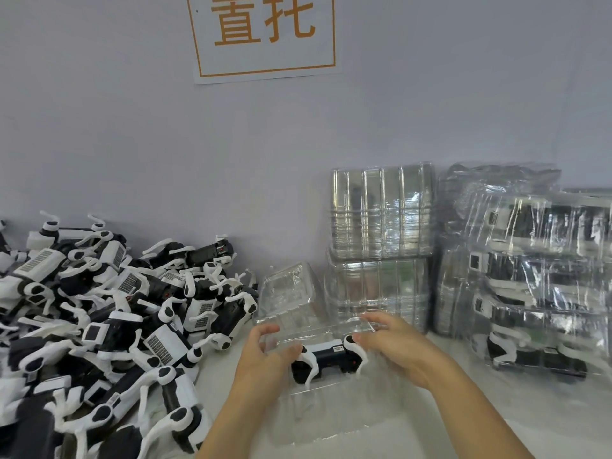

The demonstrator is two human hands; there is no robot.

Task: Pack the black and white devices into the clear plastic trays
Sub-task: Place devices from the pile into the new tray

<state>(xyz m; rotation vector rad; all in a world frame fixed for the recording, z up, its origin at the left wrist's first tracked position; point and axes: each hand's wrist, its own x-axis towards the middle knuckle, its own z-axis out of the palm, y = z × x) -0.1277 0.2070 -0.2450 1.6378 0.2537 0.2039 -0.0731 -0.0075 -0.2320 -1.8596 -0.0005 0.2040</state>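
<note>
Both hands (265, 356) (394, 346), curled grip, clear tray (298, 313)

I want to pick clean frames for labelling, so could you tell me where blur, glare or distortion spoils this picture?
Head view: the right hand and left hand are motion-blurred over the clear tray; glare streaks hide detail in the packed trays; wide-angle distortion bends the wall sign.

A single head-worn wide-angle view looks forward and down from just above the table (463, 435), close over both forearms. It faces a pale wall (132, 127) carrying a sign (265, 34), the table edge running beneath it.
</note>
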